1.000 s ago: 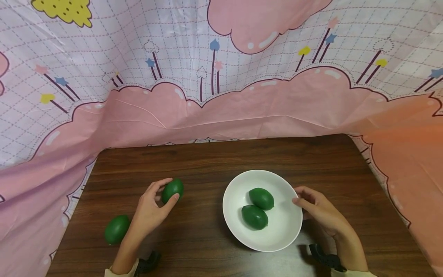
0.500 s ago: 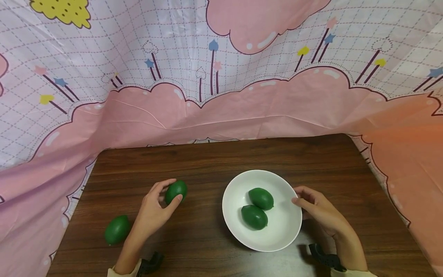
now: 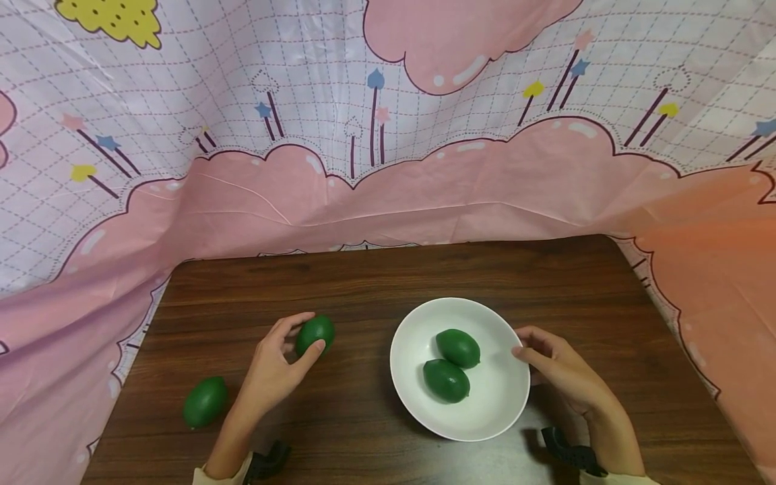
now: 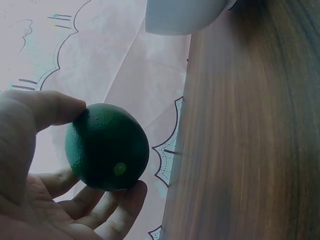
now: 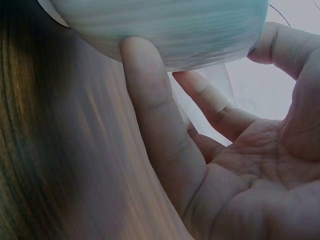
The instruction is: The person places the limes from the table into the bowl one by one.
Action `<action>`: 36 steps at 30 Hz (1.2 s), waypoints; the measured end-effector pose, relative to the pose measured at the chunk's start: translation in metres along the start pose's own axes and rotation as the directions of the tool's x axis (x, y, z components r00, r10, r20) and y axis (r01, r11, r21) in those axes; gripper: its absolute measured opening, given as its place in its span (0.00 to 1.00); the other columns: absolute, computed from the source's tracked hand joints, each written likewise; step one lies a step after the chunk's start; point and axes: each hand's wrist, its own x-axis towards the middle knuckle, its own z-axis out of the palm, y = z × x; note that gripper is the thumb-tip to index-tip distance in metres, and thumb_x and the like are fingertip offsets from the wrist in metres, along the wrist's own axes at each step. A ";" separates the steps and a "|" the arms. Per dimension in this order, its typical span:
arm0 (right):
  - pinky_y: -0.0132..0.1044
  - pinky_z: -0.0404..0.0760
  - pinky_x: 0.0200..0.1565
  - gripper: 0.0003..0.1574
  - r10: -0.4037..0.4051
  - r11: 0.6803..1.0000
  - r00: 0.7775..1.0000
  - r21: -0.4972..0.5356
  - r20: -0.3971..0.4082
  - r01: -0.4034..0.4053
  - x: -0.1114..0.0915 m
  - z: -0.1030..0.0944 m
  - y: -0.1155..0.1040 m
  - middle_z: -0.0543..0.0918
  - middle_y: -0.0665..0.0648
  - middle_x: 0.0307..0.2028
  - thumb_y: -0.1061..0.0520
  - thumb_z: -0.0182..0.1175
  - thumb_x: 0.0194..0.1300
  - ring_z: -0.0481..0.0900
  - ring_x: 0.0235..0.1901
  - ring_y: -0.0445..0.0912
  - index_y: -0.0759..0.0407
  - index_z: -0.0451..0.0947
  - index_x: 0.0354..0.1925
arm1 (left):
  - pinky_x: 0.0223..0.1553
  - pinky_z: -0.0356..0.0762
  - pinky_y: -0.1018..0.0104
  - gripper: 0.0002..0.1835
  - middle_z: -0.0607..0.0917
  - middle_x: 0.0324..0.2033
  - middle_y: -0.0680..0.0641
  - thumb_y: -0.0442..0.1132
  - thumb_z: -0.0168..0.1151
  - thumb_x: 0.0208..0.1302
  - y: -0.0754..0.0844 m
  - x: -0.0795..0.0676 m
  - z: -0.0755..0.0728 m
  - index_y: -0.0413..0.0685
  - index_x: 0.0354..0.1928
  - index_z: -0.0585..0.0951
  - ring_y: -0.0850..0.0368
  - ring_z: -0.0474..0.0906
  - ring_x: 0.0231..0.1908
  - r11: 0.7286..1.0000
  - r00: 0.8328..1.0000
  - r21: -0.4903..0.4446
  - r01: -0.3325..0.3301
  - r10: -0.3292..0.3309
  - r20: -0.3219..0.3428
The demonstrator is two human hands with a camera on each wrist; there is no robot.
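Note:
A green lime (image 3: 316,335) is pinched between the thumb and fingers of my left hand (image 3: 274,367), left of the bowl. Seen from the left wrist, the lime (image 4: 107,147) is held at its sides, and a pale spot marks its skin. My right hand (image 3: 564,370) holds the white bowl (image 3: 494,401) by its right edge, thumb over the rim. In the right wrist view, fingers (image 5: 150,90) touch the bowl's outer wall (image 5: 170,30) from below. Two more limes (image 3: 457,347) lie side by side inside the bowl.
Another lime (image 3: 205,402) lies on the dark wooden table (image 3: 339,417), left of my left forearm. Behind the table hangs a pink and white patterned cloth (image 3: 388,202), which also runs down both sides. Black straps (image 3: 572,453) circle the wrists.
My left hand has moved slightly to the right, carrying the lime closer to the bowl. The right hand, the bowl and the other limes have stayed in place.

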 end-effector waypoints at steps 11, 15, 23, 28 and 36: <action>0.47 0.91 0.42 0.28 -0.005 1.000 1.000 0.002 0.008 0.005 0.000 -0.001 -0.001 0.79 0.68 0.55 0.52 0.59 0.79 0.83 0.46 0.48 0.67 0.71 0.68 | 0.43 0.86 0.69 0.27 0.83 0.60 0.37 0.43 0.69 0.72 0.003 0.000 0.004 0.49 0.70 0.76 0.47 0.89 0.50 0.991 0.999 -0.130 0.001 0.005 0.050; 0.47 0.91 0.42 0.28 -0.005 1.000 1.000 0.003 0.010 0.005 0.000 -0.001 -0.001 0.79 0.68 0.54 0.52 0.59 0.79 0.83 0.46 0.48 0.67 0.71 0.68 | 0.43 0.87 0.69 0.27 0.84 0.59 0.35 0.42 0.69 0.73 0.005 0.000 0.005 0.50 0.70 0.76 0.48 0.91 0.47 0.984 0.997 -0.179 0.013 0.000 0.071; 0.47 0.91 0.42 0.28 -0.011 1.000 1.000 0.008 0.009 0.011 0.000 -0.001 -0.001 0.79 0.67 0.54 0.53 0.59 0.79 0.83 0.46 0.47 0.68 0.71 0.68 | 0.45 0.90 0.64 0.27 0.84 0.61 0.31 0.41 0.67 0.74 0.008 0.000 0.008 0.48 0.71 0.74 0.45 0.92 0.47 0.971 0.994 -0.239 0.017 0.009 0.110; 0.48 0.91 0.40 0.27 -0.033 0.999 0.999 0.020 0.002 0.033 -0.001 0.000 0.001 0.80 0.63 0.50 0.53 0.59 0.78 0.84 0.45 0.45 0.68 0.72 0.67 | 0.45 0.90 0.64 0.27 0.83 0.62 0.32 0.42 0.67 0.74 0.009 0.000 0.009 0.49 0.72 0.74 0.49 0.93 0.46 0.962 0.990 -0.271 0.025 0.013 0.137; 0.47 0.91 0.40 0.26 -0.042 0.999 0.999 0.014 -0.005 0.042 -0.001 0.000 0.001 0.80 0.62 0.49 0.54 0.60 0.78 0.84 0.44 0.45 0.68 0.73 0.66 | 0.47 0.91 0.62 0.26 0.84 0.62 0.31 0.41 0.66 0.75 0.009 0.001 0.012 0.48 0.72 0.74 0.47 0.92 0.48 0.954 0.988 -0.298 0.024 0.023 0.150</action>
